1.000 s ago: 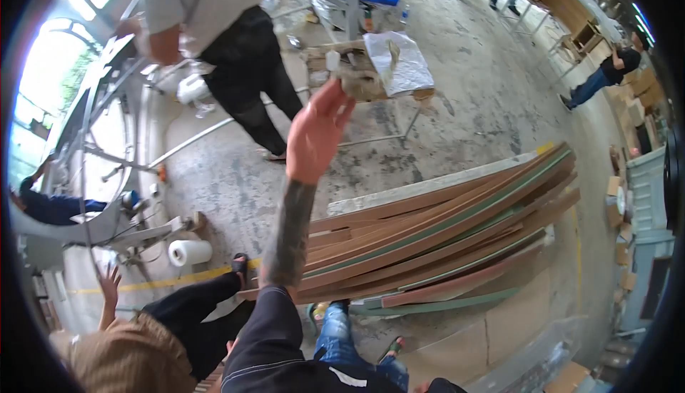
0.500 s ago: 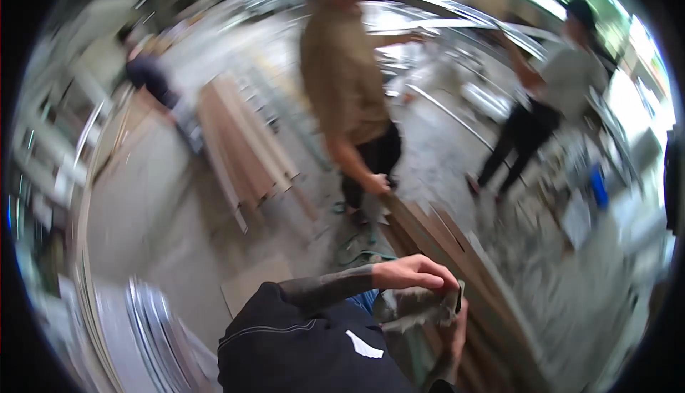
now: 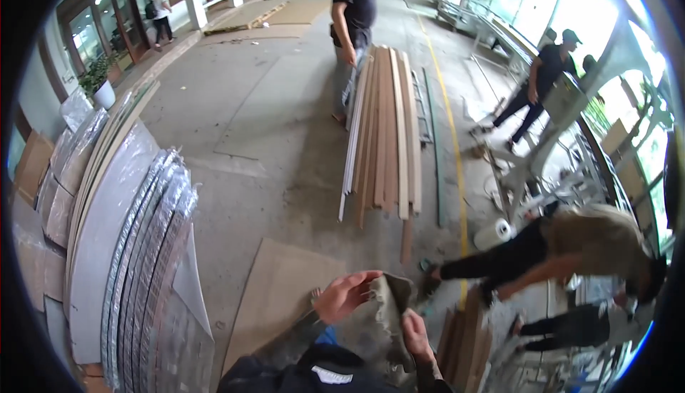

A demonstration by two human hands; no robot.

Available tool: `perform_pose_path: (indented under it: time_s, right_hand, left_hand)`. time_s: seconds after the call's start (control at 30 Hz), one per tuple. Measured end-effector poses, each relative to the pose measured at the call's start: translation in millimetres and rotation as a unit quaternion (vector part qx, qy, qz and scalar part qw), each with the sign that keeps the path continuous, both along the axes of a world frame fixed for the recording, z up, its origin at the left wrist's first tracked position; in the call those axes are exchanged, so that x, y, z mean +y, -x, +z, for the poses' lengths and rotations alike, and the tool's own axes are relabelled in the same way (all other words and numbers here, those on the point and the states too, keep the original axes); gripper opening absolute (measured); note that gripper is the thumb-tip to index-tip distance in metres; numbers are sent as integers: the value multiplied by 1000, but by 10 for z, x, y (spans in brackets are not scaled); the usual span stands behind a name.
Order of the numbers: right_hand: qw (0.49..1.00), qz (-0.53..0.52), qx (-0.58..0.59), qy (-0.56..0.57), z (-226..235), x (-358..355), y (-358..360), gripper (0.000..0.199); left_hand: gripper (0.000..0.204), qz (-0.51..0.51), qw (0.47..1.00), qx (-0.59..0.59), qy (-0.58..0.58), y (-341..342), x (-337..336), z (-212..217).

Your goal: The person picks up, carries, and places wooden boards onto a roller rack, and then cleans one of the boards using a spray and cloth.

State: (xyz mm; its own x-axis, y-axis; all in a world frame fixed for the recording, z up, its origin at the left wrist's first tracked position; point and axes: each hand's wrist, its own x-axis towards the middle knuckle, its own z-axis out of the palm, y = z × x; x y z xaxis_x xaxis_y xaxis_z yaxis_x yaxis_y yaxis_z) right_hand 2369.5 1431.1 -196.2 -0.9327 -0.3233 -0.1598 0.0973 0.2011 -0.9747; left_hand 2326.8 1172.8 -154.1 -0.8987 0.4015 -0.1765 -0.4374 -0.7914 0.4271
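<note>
A frayed, grey-green piece of cloth (image 3: pixel 389 311) hangs between my hands in front of my body. My left hand (image 3: pixel 347 296) has its fingers curled at the cloth's left, ragged edge, and the cloth partly hides the fingertips. On the opposite side, my right hand (image 3: pixel 416 332) pinches the edge, thumb uppermost. The cloth's upper part is folded over and darker. Just right of my right hand lies a stack of brown boards (image 3: pixel 464 343).
Long brown and pale planks (image 3: pixel 385 136) lie ahead, with a person in dark clothes (image 3: pixel 354 7) beside them. Plastic-wrapped panels (image 3: pixel 153 264) lean at the left. A cardboard sheet (image 3: pixel 285 293) lies on the floor nearby. At right a person in a tan shirt (image 3: pixel 592 247) bends over.
My view has turned left, bringing the planks to the middle. The person in tan, upright before, now bends at the right. My hands still have the cloth, with its folded part now uppermost.
</note>
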Motion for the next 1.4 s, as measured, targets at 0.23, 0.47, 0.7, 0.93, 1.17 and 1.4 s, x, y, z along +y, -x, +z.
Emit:
perform_pose_path:
  time_s: [0.23,0.47,0.7,0.93,1.17,1.4]
  right_hand:
    - [993,88,71,-27,567,-2272,1928,24]
    - [986,135,89,-29,569,-3395,2998,25]
    - [966,201,160,9,444,-4583,4480,27]
    - [969,182,156,67,283,-5878,6125,25]
    - [951,243,-168,86,204,-7122,7887,40]
    - [950,275,-134,58,180,-8475,9349,42]
  left_hand:
    - [42,166,980,-108,25,659,-1591,-218]
    - [38,220,942,-127,218,1631,-2167,-348]
    - [45,394,819,-151,390,2789,-3127,-512]
    - [47,490,755,-106,422,4171,-4556,3]
    - [33,493,803,-39,333,5823,-6180,-179]
    - [31,328,829,25,453,7739,-7531,162]
